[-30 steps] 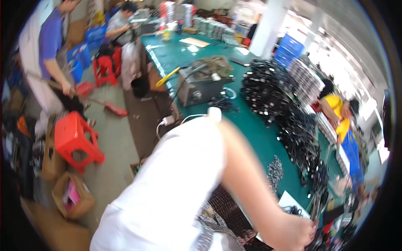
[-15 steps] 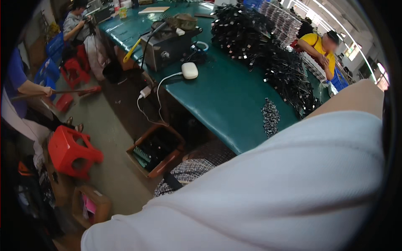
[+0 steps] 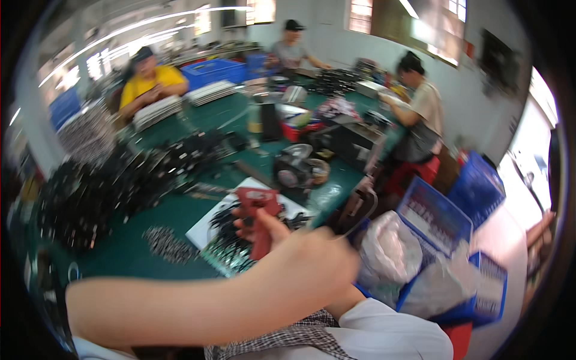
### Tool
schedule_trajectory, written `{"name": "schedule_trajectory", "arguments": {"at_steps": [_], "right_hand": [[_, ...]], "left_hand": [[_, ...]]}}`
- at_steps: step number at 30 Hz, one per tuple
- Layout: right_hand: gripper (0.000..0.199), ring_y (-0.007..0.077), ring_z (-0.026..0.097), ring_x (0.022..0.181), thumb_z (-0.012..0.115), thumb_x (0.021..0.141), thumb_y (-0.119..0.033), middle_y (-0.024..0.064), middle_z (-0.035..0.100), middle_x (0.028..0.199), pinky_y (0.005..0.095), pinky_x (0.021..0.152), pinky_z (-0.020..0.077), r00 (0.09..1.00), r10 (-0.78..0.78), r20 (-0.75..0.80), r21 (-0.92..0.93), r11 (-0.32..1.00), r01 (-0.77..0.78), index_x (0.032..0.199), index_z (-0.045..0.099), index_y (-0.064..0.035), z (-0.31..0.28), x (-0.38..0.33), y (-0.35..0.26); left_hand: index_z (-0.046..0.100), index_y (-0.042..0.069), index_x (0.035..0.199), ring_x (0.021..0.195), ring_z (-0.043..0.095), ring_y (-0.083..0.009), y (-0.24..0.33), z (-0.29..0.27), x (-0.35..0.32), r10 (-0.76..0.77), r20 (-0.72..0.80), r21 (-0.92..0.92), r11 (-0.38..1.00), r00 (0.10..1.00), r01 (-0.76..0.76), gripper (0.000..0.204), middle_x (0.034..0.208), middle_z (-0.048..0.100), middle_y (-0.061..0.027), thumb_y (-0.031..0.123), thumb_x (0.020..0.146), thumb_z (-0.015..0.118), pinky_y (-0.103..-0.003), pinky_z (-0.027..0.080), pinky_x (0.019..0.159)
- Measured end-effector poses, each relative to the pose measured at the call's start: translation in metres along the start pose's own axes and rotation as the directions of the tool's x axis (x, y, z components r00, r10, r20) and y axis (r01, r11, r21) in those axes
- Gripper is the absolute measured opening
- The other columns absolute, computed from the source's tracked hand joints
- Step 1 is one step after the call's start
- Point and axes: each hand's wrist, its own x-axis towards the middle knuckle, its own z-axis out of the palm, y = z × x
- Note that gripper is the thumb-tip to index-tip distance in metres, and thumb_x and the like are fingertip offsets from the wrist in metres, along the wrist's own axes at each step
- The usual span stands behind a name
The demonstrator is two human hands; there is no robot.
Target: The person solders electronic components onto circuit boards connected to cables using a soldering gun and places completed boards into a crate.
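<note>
1 red pc (image 3: 264, 203) in R grip (image 3: 276, 229)

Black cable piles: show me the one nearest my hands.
The small pile on the white sheet; the large one lies farther left on the green tabletop.

View has swung right: cable pile (image 3: 84, 204) shifted from 1 to 9 o'clock, yellow-shirted person (image 3: 150, 84) from 2 to 10. Newly visible: blue crates (image 3: 477, 187) at 4 o'clock, right hand (image 3: 271, 228) gripping a red object (image 3: 259, 199); left hand (image 3: 327, 264), blurred, at 5.
</note>
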Motion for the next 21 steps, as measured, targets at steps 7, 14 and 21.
{"name": "schedule_trajectory", "arguments": {"at_steps": [7,14,21], "right_hand": [[0.045,0.0171,0.054,0.102,0.046,0.090,-0.028,0.0077,0.049,0.121,0.0305,0.084,0.0462,0.995,0.072,0.067,-0.005,0.997,-0.072,0.130,0.034,-0.0100,-0.011,0.014,-0.013],[0.050,0.0201,0.052,0.102,0.046,0.090,-0.029,0.0126,0.045,0.123,0.0350,0.088,0.0441,0.993,0.082,0.082,0.006,0.997,-0.082,0.132,0.029,-0.0065,-0.018,0.015,-0.008],[0.045,0.0196,0.053,0.102,0.045,0.090,-0.027,0.0113,0.048,0.119,0.0330,0.086,0.0457,0.996,0.057,0.075,0.052,0.997,-0.061,0.129,0.034,-0.0062,-0.018,0.016,-0.009]], "left_hand": [[0.050,0.005,0.078,0.071,0.054,-0.0215,0.014,-0.023,-0.095,0.009,-0.106,-0.869,0.485,0.994,-0.097,0.018,0.076,0.053,-0.0081,0.017,0.072,0.062,-0.028,0.045,0.066],[0.047,0.003,0.084,0.079,0.050,-0.0296,0.019,-0.016,-0.128,-0.592,0.057,-0.569,-0.681,0.804,-0.461,0.029,0.091,0.049,-0.0229,0.030,0.082,0.056,-0.039,0.044,0.074],[0.052,0.007,0.079,0.073,0.052,-0.0271,-0.009,-0.007,-0.124,-0.626,-0.152,-0.599,-0.557,0.765,-0.575,0.025,0.087,0.055,-0.0175,0.030,0.088,0.046,-0.044,0.041,0.074]]}}
